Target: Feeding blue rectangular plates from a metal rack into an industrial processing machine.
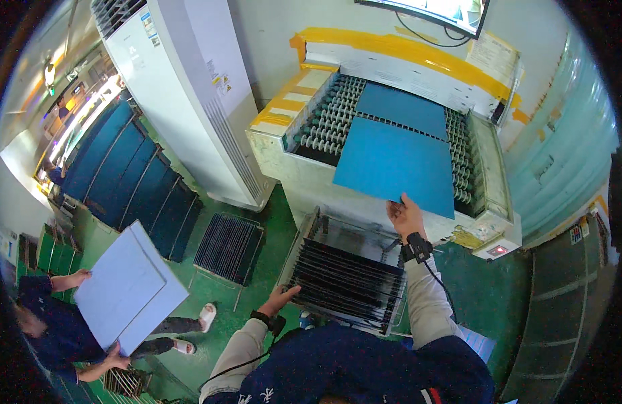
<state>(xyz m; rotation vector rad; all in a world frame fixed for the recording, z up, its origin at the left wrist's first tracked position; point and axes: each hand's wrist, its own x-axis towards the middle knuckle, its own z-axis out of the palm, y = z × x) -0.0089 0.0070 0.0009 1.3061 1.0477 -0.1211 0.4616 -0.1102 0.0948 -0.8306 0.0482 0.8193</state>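
Note:
My right hand (406, 217) is at the near edge of a flat blue panel (398, 161), its thumb over the edge and the other fingers partly hidden. This panel lies on the rollers and juts over the machine's near side. A second blue panel (402, 110) rests on the rollers behind it. Below stands a wire rack (398, 306) with several dark panels (348, 276) set in a row. My left hand (280, 299) is closed at the rack's left edge; whether it grips the frame or a panel I cannot make out.
The roller machine (297, 178) fills the space ahead. A tall white cabinet unit (189, 101) stands left of it, near another filled rack (226, 249). At left a co-worker holds large white sheets (125, 289). Large dark blue panels (122, 168) lean behind; dark panelling (560, 296) is at right.

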